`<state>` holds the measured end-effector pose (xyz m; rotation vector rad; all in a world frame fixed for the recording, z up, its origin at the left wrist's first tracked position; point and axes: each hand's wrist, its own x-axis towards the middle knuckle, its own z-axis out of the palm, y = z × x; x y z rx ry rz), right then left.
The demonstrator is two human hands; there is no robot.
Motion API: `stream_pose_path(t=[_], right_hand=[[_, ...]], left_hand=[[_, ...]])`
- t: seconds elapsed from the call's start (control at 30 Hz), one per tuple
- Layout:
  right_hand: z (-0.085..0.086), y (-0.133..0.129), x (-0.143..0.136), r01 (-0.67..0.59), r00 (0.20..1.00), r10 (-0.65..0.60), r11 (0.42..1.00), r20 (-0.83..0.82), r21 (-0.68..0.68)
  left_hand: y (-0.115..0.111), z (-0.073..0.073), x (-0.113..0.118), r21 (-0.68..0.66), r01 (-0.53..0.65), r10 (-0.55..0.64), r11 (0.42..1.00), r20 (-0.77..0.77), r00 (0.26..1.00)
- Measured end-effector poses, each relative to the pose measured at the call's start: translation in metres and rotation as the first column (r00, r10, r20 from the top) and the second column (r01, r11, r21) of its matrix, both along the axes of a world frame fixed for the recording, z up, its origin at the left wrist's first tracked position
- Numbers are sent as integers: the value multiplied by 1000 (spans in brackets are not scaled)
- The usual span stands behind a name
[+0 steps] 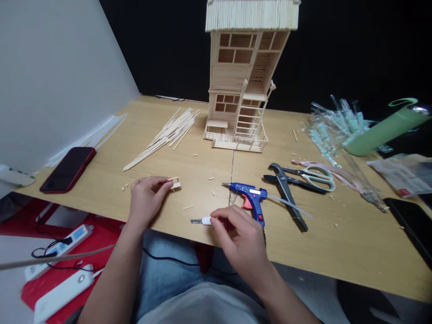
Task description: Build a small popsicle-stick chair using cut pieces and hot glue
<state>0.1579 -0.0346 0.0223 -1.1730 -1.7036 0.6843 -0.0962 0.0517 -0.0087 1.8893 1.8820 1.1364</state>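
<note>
I have the right hand [241,234] pinched on the white handle of a small knife [206,221], its blade running out leftward from the grip; whether it touches the table [320,252] I cannot tell. Beyond the blade and left of its tip, the left hand [148,195] pinches a small wooden frame [176,184], which juts rightward from that grip. A loose stick [188,207] lies between blade and frame. Just beyond the right hand is a glue gun [251,193]; beyond the left, a stick pile [172,131].

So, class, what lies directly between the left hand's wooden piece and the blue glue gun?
The head view shows two short stick bits on the tabletop between the wooden piece and the glue gun.
</note>
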Motion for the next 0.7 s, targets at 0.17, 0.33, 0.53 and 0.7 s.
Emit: stream_pose_path(t=[0.17, 0.33, 0.53, 0.7], right_hand=[[0, -1, -1, -3, 1000, 3, 1000, -5, 4], [0, -1, -2, -5, 1000, 5, 1000, 1, 9], [1, -3, -3, -13, 1000, 13, 1000, 1, 1], [0, -3, -2, -18, 1000, 18, 1000, -1, -13]], left_hand=[[-6, 3, -3, 12, -4, 4, 1000, 2, 1000], [-14, 2, -3, -8, 4, -3, 1000, 63, 998], [-12, 1, -1, -73, 31, -27, 997, 43, 999], [-9, -1, -2, -62, 34, -34, 997, 7, 999]])
